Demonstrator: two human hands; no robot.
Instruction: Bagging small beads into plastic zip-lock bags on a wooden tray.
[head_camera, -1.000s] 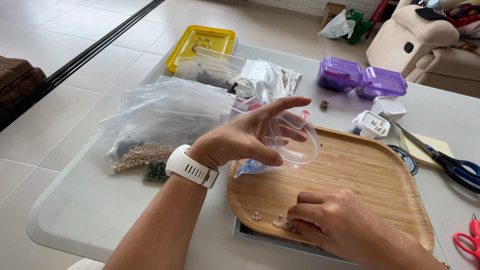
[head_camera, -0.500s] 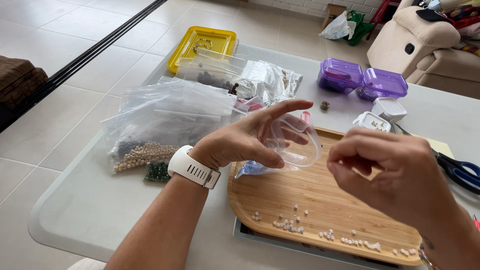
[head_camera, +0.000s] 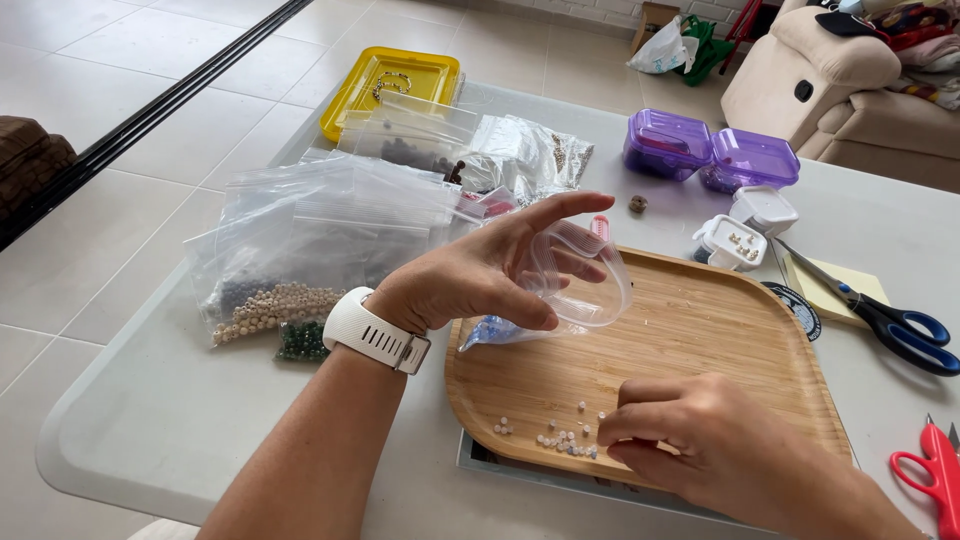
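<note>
Counting, near to far:
right hand (head_camera: 700, 440): fingers curled, pinching at loose beads (head_camera: 560, 435) on wooden tray (head_camera: 720, 330)
left hand (head_camera: 490, 275): spread, holding open one small clear bag (head_camera: 585, 275) above tray
scissors: two
purple boxes (head_camera: 710, 150): two

Grey table (head_camera: 150, 440): wooden tray (head_camera: 700, 340), bead bags (head_camera: 320, 240), scissors (head_camera: 890, 320).

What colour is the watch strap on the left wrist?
White, on the watch strap of the left hand, seen in the head view.
</note>
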